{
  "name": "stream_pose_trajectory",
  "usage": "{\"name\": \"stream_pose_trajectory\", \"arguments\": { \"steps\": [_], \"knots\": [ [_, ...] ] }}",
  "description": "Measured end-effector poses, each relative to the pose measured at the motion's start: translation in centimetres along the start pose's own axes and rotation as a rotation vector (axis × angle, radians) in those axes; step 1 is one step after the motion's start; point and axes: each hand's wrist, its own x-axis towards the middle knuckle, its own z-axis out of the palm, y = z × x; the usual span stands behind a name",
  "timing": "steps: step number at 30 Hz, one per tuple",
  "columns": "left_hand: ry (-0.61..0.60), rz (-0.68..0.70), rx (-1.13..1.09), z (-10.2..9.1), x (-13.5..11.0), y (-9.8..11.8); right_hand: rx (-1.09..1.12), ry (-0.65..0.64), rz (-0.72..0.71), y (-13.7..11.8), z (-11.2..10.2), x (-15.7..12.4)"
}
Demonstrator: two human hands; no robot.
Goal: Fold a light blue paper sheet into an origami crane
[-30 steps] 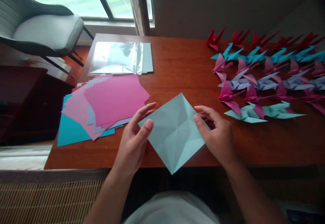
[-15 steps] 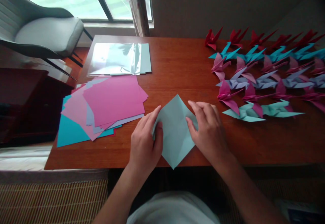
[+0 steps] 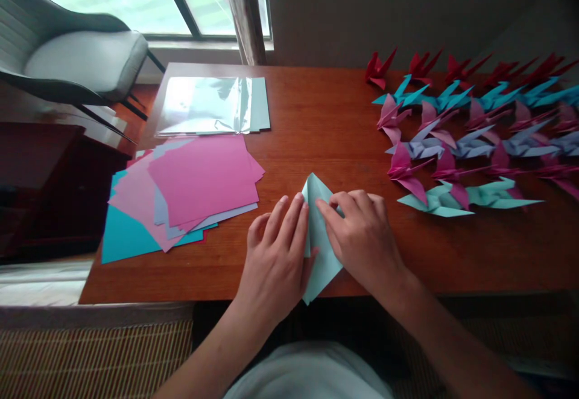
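A pale mint-green origami paper [image 3: 322, 269] lies as a diamond at the table's front edge, one corner pointing towards me. Its left side is folded in towards the middle. On that folded flap rests my left hand [image 3: 278, 260], fingers stretched out flat and close together, thumb near the centre line. My right hand [image 3: 362, 230] has its thumb and curled index finger pinched at the paper's upper right part. The edge beneath those fingertips is partly hidden.
Loose pink, lilac and blue sheets [image 3: 203, 175] are fanned out at left, below a clear plastic packet of paper [image 3: 203, 106]. Rows of folded paper cranes, red [image 3: 377, 72], blue [image 3: 402, 92] and mint [image 3: 438, 200] among them, stand at right. A grey chair [image 3: 85, 61] is beyond the table.
The paper's left side has been folded inward, so the diamond is narrower. My left hand has moved right onto the flap. My right hand has shifted slightly left and closed its fingertips.
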Motion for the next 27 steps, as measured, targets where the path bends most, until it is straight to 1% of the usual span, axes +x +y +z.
{"name": "stream_pose_trajectory", "arguments": {
  "steps": [4, 11, 18, 27],
  "knots": [
    [-0.052, 0.047, -0.003, -0.3, -0.1, -0.2, -0.002, -0.026, -0.017, 0.2, -0.2, 0.2],
    [-0.096, 0.105, 0.021, -0.4, -0.2, -1.2, -0.017, -0.104, -0.029, 0.3, -0.2, 0.7],
    [-0.11, 0.138, -0.016, -0.3, -0.3, -1.5, -0.052, -0.159, -0.015, -0.1, 0.1, 1.4],
    [-0.11, 0.133, -0.046, -0.3, -0.3, -1.2, -0.08, -0.181, 0.002, -0.3, 0.4, 1.5]
  ]
}}
